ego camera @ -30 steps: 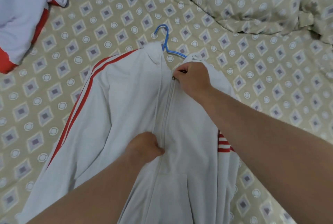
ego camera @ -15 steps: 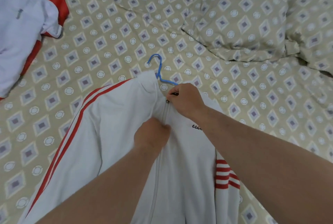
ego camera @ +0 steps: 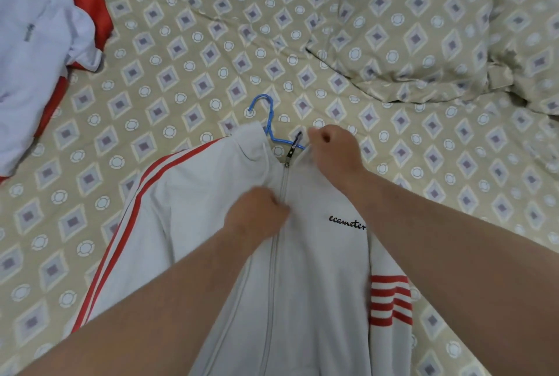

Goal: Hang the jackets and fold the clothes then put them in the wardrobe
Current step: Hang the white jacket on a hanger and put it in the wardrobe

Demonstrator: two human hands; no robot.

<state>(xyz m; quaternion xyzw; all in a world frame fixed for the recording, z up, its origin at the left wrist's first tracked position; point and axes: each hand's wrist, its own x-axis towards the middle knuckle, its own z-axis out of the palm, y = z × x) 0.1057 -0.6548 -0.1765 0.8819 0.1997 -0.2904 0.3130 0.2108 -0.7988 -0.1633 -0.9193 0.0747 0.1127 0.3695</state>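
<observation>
A white jacket [ego camera: 317,269] with red stripes lies on the bed, zipped up almost to the collar. The blue hanger [ego camera: 269,121] is inside it, with its hook sticking out above the collar. The dark zipper pull [ego camera: 292,150] lies free at the top of the zip. My left hand [ego camera: 257,215] pinches the jacket front just left of the zip, below the collar. With fingers curled, my right hand [ego camera: 334,153] holds the right side of the collar, just right of the pull. That hand and my forearm cover the jacket's right shoulder.
A heap of white and red clothes [ego camera: 39,52] lies at the far left on the patterned bed sheet [ego camera: 181,73]. A pillow [ego camera: 408,28] in the same pattern sits at the back right, with rumpled bedding beside it.
The zip has been drawn up to the collar. My right hand has let go of the pull and shifted right onto the collar. My left hand has slid up along the zip.
</observation>
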